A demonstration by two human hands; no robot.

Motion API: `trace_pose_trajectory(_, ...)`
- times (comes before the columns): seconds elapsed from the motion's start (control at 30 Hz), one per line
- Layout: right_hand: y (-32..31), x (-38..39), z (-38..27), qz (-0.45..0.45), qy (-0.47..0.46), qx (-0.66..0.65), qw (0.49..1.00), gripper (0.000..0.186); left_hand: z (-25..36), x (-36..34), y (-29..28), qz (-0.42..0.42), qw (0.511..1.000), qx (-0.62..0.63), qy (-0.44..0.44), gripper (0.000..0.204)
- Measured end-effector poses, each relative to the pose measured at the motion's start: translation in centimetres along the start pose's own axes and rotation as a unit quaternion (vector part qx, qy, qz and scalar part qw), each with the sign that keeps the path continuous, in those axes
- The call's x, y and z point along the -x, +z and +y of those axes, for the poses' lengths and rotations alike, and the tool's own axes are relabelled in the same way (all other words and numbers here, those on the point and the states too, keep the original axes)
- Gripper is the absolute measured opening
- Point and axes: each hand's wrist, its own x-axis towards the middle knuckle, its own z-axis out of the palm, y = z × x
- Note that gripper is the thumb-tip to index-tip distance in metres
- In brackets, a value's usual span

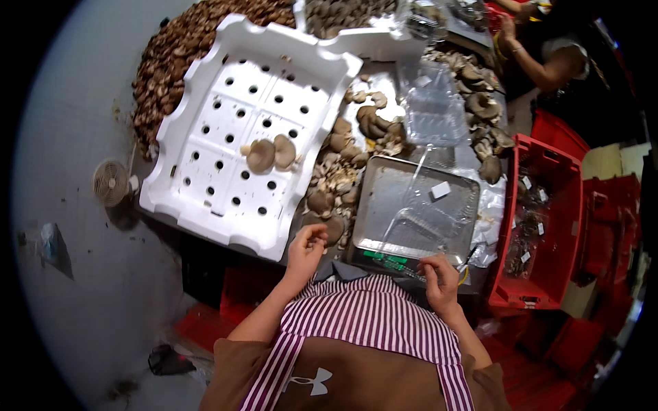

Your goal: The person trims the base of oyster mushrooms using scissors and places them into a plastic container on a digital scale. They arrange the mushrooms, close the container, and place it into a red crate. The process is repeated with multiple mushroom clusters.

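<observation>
My left hand point(308, 243) hovers at the front of a pile of grey-brown mushrooms point(321, 201), beside a large cap, its fingers loosely curled and apparently empty. My right hand point(436, 277) grips the near edge of a clear plastic container point(416, 218) with a small white label. The container lies over the metal pan point(370, 205) of a weighing scale with a green-lit display point(384, 258). To the left, a white perforated foam crate point(199, 137) holds a few mushrooms point(260, 156). A stack of clear trays point(433, 103) rests behind the pan.
Brown mushrooms point(157, 89) are heaped behind the crate, with another foam crate point(370, 44) at the back. More mushrooms point(483, 109) line the table's right side, beside a red crate point(548, 260) of packs. A co-worker's arm point(531, 65) reaches in upper right. A fan point(111, 183) is left.
</observation>
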Motion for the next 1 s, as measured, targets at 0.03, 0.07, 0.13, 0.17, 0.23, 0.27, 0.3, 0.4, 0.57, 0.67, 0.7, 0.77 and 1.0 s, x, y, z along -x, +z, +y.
trace_pose_trajectory(0.03, 0.7, 0.0, 0.0, -0.011, -0.002, 0.000, 1.000, 0.013, -0.9, 0.3, -0.5, 0.032, 0.999, -0.009, -0.017, 0.030)
trace_pose_trajectory(0.07, 1.3, 0.0, 0.0, -0.021, -0.004, 0.000, 1.000, 0.012, -2.9, 0.9, -1.0, 0.038, 0.999, -0.003, -0.008, 0.039)
trace_pose_trajectory(0.13, 2.3, -0.2, -0.4, -0.035, -0.010, -0.007, 0.999, 0.012, -4.6, 2.1, -1.5, 0.042, 0.994, -0.102, -0.008, 0.046)
trace_pose_trajectory(0.17, 2.7, -0.1, -0.4, -0.041, -0.008, -0.006, 0.999, 0.012, -5.5, 2.8, -1.6, 0.042, 0.988, -0.151, -0.008, 0.050)
trace_pose_trajectory(0.23, 3.1, 0.1, -0.4, -0.045, -0.007, -0.002, 0.999, 0.012, -7.1, 3.2, -1.7, 0.045, 0.979, -0.197, -0.021, 0.063)
trace_pose_trajectory(0.27, 3.3, 0.5, -0.8, -0.043, 0.003, -0.005, 0.999, 0.013, -8.4, 3.2, -1.5, 0.061, 0.975, -0.214, -0.020, 0.064)
trace_pose_trajectory(0.3, 3.3, 0.5, -0.8, -0.047, 0.006, -0.007, 0.999, 0.013, -8.5, 2.4, -1.2, 0.076, 0.971, -0.229, -0.014, 0.066)
trace_pose_trajectory(0.4, 3.4, 0.9, -1.1, -0.051, 0.012, 0.003, 0.999, 0.015, -8.0, 1.1, -1.2, 0.098, 0.970, -0.221, -0.034, 0.072)
trace_pose_trajectory(0.57, 3.4, 0.6, -2.0, -0.045, 0.003, -0.001, 0.999, 0.014, -9.2, -2.3, 0.1, 0.112, 0.960, -0.255, 0.020, 0.073)
trace_pose_trajectory(0.67, 3.3, 0.9, -2.1, -0.028, -0.004, -0.007, 1.000, 0.013, -10.7, -4.4, 0.6, 0.130, 0.942, -0.306, -0.047, 0.079)
trace_pose_trajectory(0.7, 3.5, 1.2, -1.9, -0.017, -0.007, -0.012, 1.000, 0.013, -10.7, -4.8, 0.6, 0.127, 0.940, -0.314, -0.049, 0.080)
trace_pose_trajectory(0.77, 3.3, 2.0, -1.8, 0.002, 0.000, -0.009, 1.000, 0.013, -10.6, -5.6, 0.9, 0.125, 0.935, -0.328, -0.053, 0.083)
trace_pose_trajectory(1.0, 3.8, 3.9, -1.1, 0.061, 0.011, -0.017, 0.998, 0.012, -9.8, -5.7, 1.1, 0.125, 0.932, -0.338, -0.028, 0.091)
